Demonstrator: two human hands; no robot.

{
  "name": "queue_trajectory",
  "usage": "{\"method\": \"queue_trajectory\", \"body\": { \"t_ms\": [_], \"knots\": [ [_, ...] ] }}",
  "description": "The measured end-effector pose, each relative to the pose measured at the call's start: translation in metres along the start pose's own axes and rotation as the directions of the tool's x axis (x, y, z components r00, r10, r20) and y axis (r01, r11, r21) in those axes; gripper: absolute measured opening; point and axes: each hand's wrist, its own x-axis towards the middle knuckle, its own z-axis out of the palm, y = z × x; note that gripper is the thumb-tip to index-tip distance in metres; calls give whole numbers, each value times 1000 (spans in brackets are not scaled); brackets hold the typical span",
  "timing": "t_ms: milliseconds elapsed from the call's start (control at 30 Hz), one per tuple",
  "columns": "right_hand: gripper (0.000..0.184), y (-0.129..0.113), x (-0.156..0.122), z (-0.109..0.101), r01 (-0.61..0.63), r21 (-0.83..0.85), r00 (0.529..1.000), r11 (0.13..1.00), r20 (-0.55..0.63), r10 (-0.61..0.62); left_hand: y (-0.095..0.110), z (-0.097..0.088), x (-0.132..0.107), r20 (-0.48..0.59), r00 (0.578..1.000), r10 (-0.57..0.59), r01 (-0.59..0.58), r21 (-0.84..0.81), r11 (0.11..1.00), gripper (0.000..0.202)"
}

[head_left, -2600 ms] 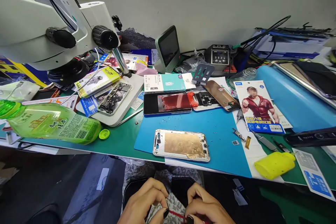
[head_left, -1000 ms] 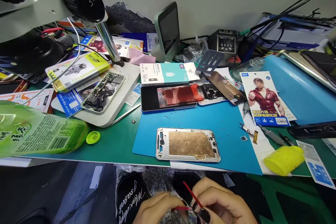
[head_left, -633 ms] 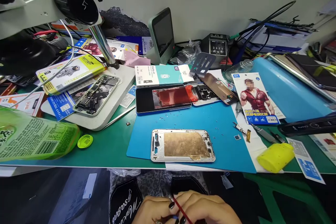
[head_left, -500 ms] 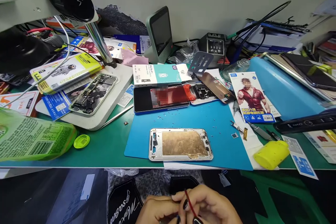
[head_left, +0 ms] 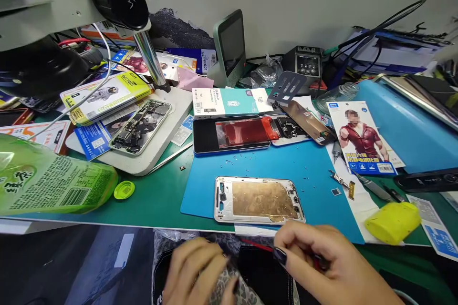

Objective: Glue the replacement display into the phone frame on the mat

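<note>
My right hand (head_left: 315, 262) is closed at the table's front edge, its thumb and forefinger pinched on a thin red stick-like tool (head_left: 256, 245). The tool points left over my lap; its exact kind does not show. My left hand (head_left: 196, 271), somewhat blurred, hangs over my lap with fingers loosely apart and nothing visible in them. Just beyond my right hand, a white phone frame (head_left: 224, 214) with a gold-coloured inner plate (head_left: 263, 198) lies flat on a blue mat (head_left: 196, 190). Neither hand touches the phone frame.
A green bottle (head_left: 57, 176) lies at left beside its cap (head_left: 124, 190). An opened phone (head_left: 141, 126) rests on the microscope base (head_left: 161, 145). Behind the mat are a dark-screened phone (head_left: 203, 138) and a battery box (head_left: 229, 101). A yellow container (head_left: 392, 221) stands right.
My hands were together over my lap and are now apart. The right has risen rightwards to the table edge with the red tool; the left has moved left. The view has shifted slightly.
</note>
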Motion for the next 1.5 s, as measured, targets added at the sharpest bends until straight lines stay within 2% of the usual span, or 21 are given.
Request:
{"method": "queue_trajectory", "body": {
  "t_ms": [33,100,167,233,367,500,767,967,1267,1500],
  "knots": [
    [21,-5,7,-1,37,-117,999,992,5,-37,-8,-5,6,-5,998,57,-57,94,994,19],
    [21,-14,21,-1,76,-225,996,971,58,-65,-24,-12,16,35,990,138,-142,211,967,22],
    [22,-18,34,-1,53,-206,988,977,151,-22,-34,-14,23,114,972,207,-228,229,946,26],
    [21,-20,43,-1,-3,-151,973,988,226,37,-40,-12,25,167,959,229,-257,173,951,27],
    [18,-22,54,-1,-65,-147,959,987,263,102,-45,-9,26,163,971,173,-192,105,976,24],
    [18,-25,60,2,-90,-177,962,980,238,132,-50,-11,27,209,950,232,-258,109,960,29],
    [17,-28,61,6,-181,-203,953,962,205,223,-50,-9,25,144,974,177,-188,70,980,22],
    [17,-28,60,6,-199,-207,949,958,204,241,-51,-9,24,161,972,169,-183,82,980,23],
    [16,-27,60,8,-161,-192,963,968,182,196,-51,-7,23,180,967,179,-202,115,973,18],
    [14,-28,61,9,-148,-255,967,956,164,193,-44,-5,26,167,973,161,-182,119,976,16]
  ]
}}
